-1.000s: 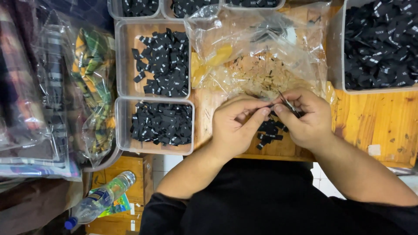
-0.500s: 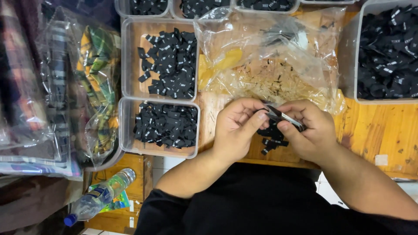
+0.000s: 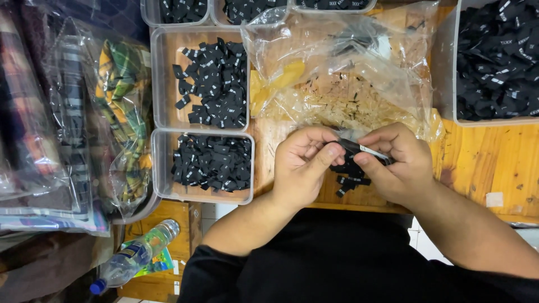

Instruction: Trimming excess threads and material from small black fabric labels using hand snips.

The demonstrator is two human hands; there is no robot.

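My left hand (image 3: 303, 163) and my right hand (image 3: 396, 163) are close together over the wooden table (image 3: 483, 163). Between their fingertips they pinch a small black woven label (image 3: 359, 148) with a white mark. Both thumbs press on it. Under my hands lies a little heap of black labels (image 3: 348, 177). A clear plastic tub (image 3: 163, 168) full of black labels sits left of my left hand.
A second tub (image 3: 163, 78) of labels sits behind the first; a big tub (image 3: 449, 73) is at the far right. A crumpled clear plastic bag (image 3: 348, 73) lies behind my hands. Bagged plaid cloth (image 3: 120, 112) is at the left; a plastic bottle (image 3: 135, 258) lies below.
The view has shifted a little. My hands have drawn slightly apart and lower, and the label between the fingertips now shows more fully.
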